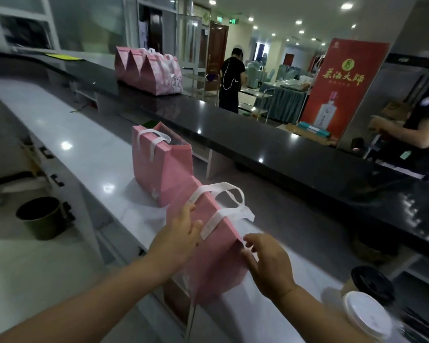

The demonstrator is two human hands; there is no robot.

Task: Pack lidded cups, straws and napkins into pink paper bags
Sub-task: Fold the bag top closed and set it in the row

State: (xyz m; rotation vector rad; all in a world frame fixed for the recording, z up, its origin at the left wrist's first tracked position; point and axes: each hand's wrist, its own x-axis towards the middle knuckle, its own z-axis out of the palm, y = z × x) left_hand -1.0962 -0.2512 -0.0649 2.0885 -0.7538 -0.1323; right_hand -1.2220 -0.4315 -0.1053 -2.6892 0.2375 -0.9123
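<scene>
Pink near bag (pixel 216 256) stands on the white counter (pixel 67 134), top folded to a ridge, white handles (pixel 223 206) up. Left hand (pixel 181 233) lies flat against the bag's left face just under the ridge, fingers fairly straight, pressing rather than clasping. Right hand (pixel 265 261) is at the bag's near end, fingers bent by the top corner, thumb against the end panel; cannot tell whether it pinches the paper or only touches it. Contents hidden; the mouth reads as closed. Second bag (pixel 159 167) sits just beyond the near bag, touching or almost so, its top apparently partly open, inside not visible. Row of bags (pixel 149 70) stands well beyond the near bag, up on the black counter (pixel 258 144), tops closed; judged finished. Right of the near bag and closer to the camera are a black-lidded cup (pixel 372 283) and a white-lidded cup (pixel 367 315), side by side, both outside any bag. Dark thin things further right are blurred; perhaps straws, not sure. No napkins made out. Judgement: task well under way but not done. Several bags are packed and set aside, the near bag looks to be at the closing or straightening step, at least two cups are left to pack, and the second bag's state is unknown.
</scene>
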